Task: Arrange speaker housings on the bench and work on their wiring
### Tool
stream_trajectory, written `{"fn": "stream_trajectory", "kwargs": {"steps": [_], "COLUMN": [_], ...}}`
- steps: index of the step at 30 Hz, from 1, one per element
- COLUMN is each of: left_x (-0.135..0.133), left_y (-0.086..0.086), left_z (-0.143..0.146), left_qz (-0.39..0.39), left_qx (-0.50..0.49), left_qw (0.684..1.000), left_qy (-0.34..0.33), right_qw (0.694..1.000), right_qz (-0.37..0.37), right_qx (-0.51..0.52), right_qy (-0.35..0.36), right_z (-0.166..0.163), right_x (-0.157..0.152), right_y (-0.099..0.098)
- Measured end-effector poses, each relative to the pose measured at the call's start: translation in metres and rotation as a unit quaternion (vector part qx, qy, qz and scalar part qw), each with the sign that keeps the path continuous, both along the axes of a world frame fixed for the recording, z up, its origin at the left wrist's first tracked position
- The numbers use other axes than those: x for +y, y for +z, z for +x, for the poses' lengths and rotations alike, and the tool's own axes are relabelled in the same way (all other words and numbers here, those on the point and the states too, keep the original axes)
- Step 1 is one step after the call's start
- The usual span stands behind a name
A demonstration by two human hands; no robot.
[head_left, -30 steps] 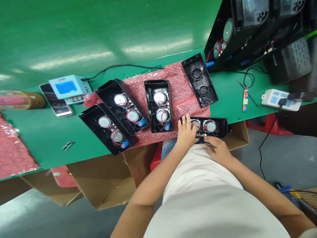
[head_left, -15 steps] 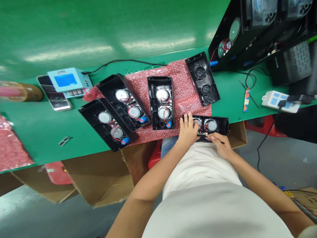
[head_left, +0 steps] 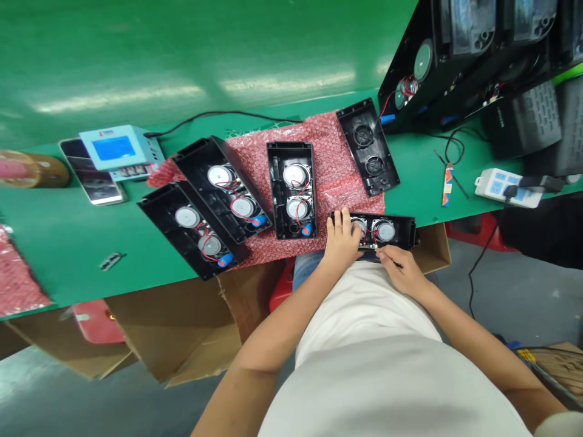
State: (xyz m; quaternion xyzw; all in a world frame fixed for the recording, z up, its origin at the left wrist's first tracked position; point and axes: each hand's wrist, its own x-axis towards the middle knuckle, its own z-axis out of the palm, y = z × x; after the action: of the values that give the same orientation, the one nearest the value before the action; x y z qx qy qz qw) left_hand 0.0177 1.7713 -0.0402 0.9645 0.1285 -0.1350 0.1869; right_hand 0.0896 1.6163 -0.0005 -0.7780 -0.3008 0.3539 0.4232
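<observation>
At the table's near edge, against my body, lies a black speaker housing [head_left: 403, 232] with two round silver speakers, red wires and a small circuit board [head_left: 368, 246] along its near side. My left hand [head_left: 342, 241] grips its left end, fingers over the far wall and partly hiding one speaker. My right hand [head_left: 401, 268] is closed in a pinch at the board's right end. A short dark piece shows between its fingers, too small to name. Farther off, another open housing [head_left: 285, 182] with two speakers and a blue-wrapped part [head_left: 306, 229] rests on pink bubble wrap [head_left: 325, 145].
Two more speaker housings [head_left: 191, 152] [head_left: 157, 209] overlap on the left. A black grille panel [head_left: 364, 136] lies at the back right. Large black cabinets [head_left: 437, 85] stand beyond it. A power strip [head_left: 498, 185], a phone [head_left: 102, 193] and a light-blue device [head_left: 116, 149] sit on the green table [head_left: 77, 255].
The view has shifted slightly, so the table things appear a little farther left. My right fingers have shifted slightly at the circuit board. My left hand keeps its hold on the housing.
</observation>
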Motion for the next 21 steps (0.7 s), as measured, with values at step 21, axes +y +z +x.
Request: {"fn": "stream_trajectory", "kwargs": {"steps": [21], "left_x": [-0.002], "left_y": [0.003], "left_z": [0.0], "left_qz": [0.0], "left_qx": [0.005], "left_qw": [1.0], "left_qy": [-0.004], "right_qw": [0.999], "right_qz": [0.051], "right_qx": [0.008], "right_qy": [-0.004], "right_z": [0.006], "right_x": [-0.024], "right_y": [-0.006]}}
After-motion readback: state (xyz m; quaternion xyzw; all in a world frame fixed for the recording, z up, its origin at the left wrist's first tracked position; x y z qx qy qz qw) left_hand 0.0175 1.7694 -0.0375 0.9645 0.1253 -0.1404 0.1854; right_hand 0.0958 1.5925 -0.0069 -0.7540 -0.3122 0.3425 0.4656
